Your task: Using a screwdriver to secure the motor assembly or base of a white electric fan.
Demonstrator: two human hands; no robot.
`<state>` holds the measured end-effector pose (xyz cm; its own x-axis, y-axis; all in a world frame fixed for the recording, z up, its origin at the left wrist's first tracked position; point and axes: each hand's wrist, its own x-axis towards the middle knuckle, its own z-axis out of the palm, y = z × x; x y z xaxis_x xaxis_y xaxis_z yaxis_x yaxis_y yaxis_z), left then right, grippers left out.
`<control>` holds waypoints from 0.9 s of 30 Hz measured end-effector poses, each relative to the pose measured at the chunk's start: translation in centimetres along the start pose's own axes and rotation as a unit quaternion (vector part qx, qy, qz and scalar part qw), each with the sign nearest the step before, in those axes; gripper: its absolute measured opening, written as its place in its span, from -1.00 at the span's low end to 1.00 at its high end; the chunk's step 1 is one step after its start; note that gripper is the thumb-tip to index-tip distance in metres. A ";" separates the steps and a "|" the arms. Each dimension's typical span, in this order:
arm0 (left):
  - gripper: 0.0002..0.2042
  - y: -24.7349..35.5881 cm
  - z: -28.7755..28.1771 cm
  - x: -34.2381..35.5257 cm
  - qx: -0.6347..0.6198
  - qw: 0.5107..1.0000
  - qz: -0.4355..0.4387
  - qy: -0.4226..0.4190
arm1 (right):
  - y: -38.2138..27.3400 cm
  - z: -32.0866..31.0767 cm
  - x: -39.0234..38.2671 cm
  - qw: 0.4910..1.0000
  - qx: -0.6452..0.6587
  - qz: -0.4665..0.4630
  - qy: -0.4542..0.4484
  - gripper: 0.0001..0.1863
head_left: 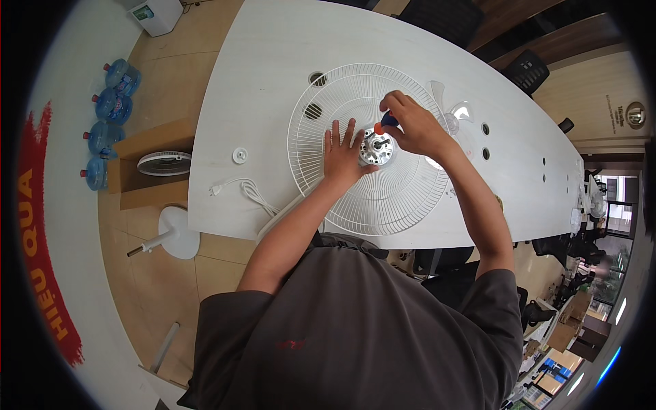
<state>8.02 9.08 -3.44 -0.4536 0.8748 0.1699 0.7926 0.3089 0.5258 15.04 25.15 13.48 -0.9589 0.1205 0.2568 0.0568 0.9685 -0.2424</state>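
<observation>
A round white wire fan guard (403,212) lies on the table around a silver motor hub (378,156) with a shaft in its middle. My left hand (343,158) rests on the guard at the hub's left side, its fingers spread. In my right hand (415,126) is a screwdriver (389,121) with a blue and orange handle, gripped at the hub's upper edge. Its tip is too small to make out. Just right of the guard lies a clear plastic fan blade (462,111), partly behind my right hand and the wires.
A white round plastic nut (239,156) and a coiled power cord (254,193) lie left of the guard. On the floor stand a cardboard box (152,198) holding another guard, a white fan base (180,234) and several blue water bottles (109,106). Round holes (318,78) pierce the table (253,89).
</observation>
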 end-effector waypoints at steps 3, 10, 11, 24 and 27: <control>-0.02 -0.2 0.3 -0.1 -0.001 1.000 -0.002 0.001 | -0.7 -0.2 0.5 0.992 -0.036 0.055 -0.106 -0.47; -0.02 0.0 0.2 -0.1 -0.005 1.000 0.002 0.011 | -0.6 0.5 0.2 0.992 -0.069 0.102 -0.034 -0.49; -0.02 0.0 0.1 -0.1 -0.005 1.000 0.001 0.008 | 0.3 0.7 0.0 0.999 0.003 -0.005 0.053 -0.42; -0.03 0.0 0.2 0.0 -0.008 1.000 -0.001 0.007 | -0.7 -0.3 -0.5 0.973 -0.060 0.206 -0.081 -0.51; -0.02 0.0 0.1 -0.1 -0.013 1.000 -0.008 0.003 | 1.0 -0.2 -0.7 0.996 0.068 0.042 -0.047 -0.57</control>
<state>8.09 9.06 -3.56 -0.4691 0.8673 0.1665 0.7744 0.3134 0.5496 15.85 26.09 13.25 -0.9746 0.1730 0.1421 0.1065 0.9166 -0.3853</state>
